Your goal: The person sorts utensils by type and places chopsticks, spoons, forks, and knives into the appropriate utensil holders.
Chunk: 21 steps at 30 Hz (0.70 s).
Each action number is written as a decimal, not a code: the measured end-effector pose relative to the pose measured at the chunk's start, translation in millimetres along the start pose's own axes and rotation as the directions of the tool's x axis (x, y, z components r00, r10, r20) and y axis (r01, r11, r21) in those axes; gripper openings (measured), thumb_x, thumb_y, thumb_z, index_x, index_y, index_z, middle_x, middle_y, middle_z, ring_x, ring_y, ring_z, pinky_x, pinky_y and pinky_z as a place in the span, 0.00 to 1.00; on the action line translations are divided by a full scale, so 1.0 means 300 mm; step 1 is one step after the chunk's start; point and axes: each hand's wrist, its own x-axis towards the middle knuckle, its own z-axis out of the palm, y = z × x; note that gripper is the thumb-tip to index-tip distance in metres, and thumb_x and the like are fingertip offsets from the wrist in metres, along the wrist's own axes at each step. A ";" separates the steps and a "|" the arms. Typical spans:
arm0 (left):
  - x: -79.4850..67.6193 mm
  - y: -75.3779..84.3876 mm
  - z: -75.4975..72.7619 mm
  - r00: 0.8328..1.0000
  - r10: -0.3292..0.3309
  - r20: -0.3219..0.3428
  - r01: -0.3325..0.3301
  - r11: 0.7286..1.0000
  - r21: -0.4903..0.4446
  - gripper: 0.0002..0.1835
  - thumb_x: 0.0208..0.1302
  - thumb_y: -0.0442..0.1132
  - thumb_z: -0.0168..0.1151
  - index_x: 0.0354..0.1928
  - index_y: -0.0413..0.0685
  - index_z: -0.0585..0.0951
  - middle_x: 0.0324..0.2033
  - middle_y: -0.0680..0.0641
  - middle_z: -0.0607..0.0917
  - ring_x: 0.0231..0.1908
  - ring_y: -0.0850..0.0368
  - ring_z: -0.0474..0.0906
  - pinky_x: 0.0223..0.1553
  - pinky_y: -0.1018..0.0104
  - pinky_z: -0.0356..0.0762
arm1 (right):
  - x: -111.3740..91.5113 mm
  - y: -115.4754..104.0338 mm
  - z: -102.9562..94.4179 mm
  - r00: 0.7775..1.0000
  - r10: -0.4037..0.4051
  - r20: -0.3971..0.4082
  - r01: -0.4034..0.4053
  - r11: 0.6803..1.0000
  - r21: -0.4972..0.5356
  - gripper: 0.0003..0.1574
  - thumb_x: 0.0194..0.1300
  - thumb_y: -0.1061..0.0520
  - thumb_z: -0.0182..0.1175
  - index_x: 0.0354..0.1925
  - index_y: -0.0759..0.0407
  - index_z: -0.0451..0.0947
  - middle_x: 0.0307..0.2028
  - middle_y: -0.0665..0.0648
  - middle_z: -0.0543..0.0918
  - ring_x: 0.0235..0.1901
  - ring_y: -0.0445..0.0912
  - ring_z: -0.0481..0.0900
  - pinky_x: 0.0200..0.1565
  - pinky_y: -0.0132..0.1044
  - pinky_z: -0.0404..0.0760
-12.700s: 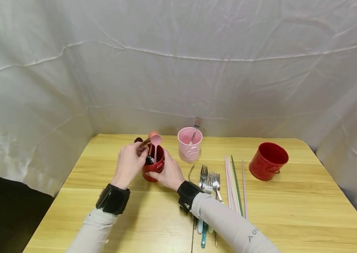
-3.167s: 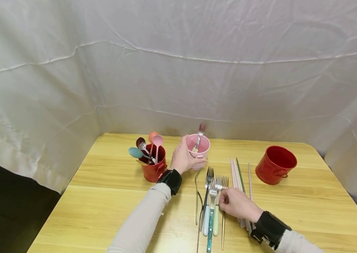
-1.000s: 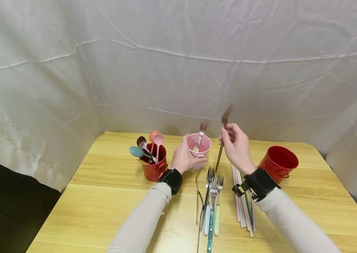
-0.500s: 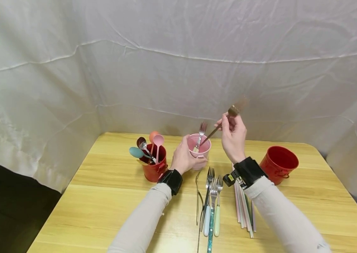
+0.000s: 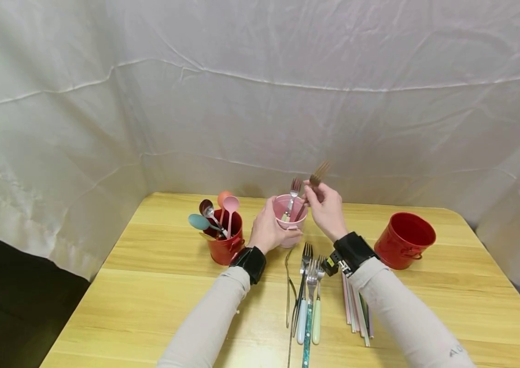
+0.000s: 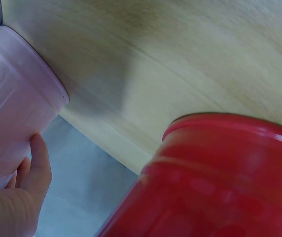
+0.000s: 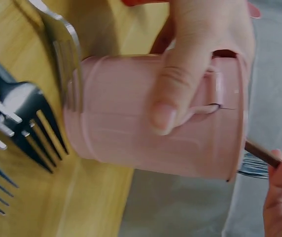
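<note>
Now we have both hands at the pink bucket (image 7: 126,128), which stands upright on the worktop (image 5: 149,312) between two red ones. Our left hand (image 5: 268,230) has it from the side, fingers clamped round the wall, the thumb lying across the little handle at the front. Up on the other side, our right hand (image 5: 329,208) pinches the brown fork (image 5: 316,179), fingers and thumb together on its shaft, tines pointing up and away. And look at the lower end: it slants down past the rim, into the mouth of the pink bucket! Right beside it, another fork (image 5: 295,186) leans inside with its tines above the rim.

Over to the left we've got a red bucket (image 5: 223,250) bristling with spoons: a teal spoon (image 5: 198,221) jutting sideways, a pink spoon (image 5: 230,204) upright, an orange spoon (image 5: 224,197) behind. Nearer to us, more forks lie on the worktop in a loose bunch, among them a black fork (image 5: 307,251) and one with a speckled teal handle (image 5: 307,337). Just right of them run the pale chopsticks (image 5: 362,321), partly under our right forearm. Well apart on the right, a second red bucket (image 5: 395,250) tilts a little, and behind everything hangs a grey-white cloth (image 5: 260,112).
</note>
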 end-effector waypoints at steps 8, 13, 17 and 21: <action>-0.001 -0.005 -0.001 1.000 0.014 -0.001 -0.014 1.000 0.000 0.58 0.37 0.51 0.87 0.71 0.54 0.62 0.61 0.44 0.80 0.61 0.48 0.79 0.62 0.51 0.78 | -0.010 0.041 -0.010 0.993 0.083 0.079 -0.069 0.983 -0.171 0.24 0.72 0.59 0.57 0.61 0.71 0.74 0.55 0.71 0.83 0.55 0.61 0.83 0.57 0.50 0.83; 0.002 -0.006 0.000 1.000 0.016 -0.004 -0.016 1.000 0.001 0.58 0.36 0.51 0.87 0.71 0.55 0.62 0.63 0.44 0.79 0.63 0.48 0.78 0.64 0.51 0.77 | -0.034 0.076 -0.033 0.987 0.102 0.123 -0.075 0.976 -0.203 0.29 0.69 0.63 0.54 0.67 0.71 0.69 0.62 0.71 0.79 0.57 0.63 0.81 0.59 0.52 0.82; 0.003 -0.007 0.001 1.000 0.022 -0.003 -0.022 1.000 -0.006 0.58 0.37 0.51 0.87 0.71 0.55 0.63 0.64 0.44 0.79 0.64 0.48 0.77 0.65 0.50 0.76 | -0.064 0.099 -0.048 0.983 0.110 0.146 -0.079 0.976 -0.205 0.25 0.66 0.67 0.53 0.61 0.73 0.73 0.58 0.73 0.80 0.54 0.64 0.82 0.57 0.54 0.82; 0.003 -0.010 0.004 1.000 0.029 -0.008 -0.029 1.000 -0.008 0.58 0.37 0.50 0.87 0.71 0.54 0.62 0.64 0.44 0.78 0.64 0.47 0.77 0.65 0.49 0.76 | -0.096 0.116 -0.059 0.979 0.112 0.169 -0.075 0.974 -0.212 0.23 0.64 0.69 0.52 0.57 0.74 0.76 0.51 0.74 0.83 0.50 0.64 0.83 0.55 0.54 0.83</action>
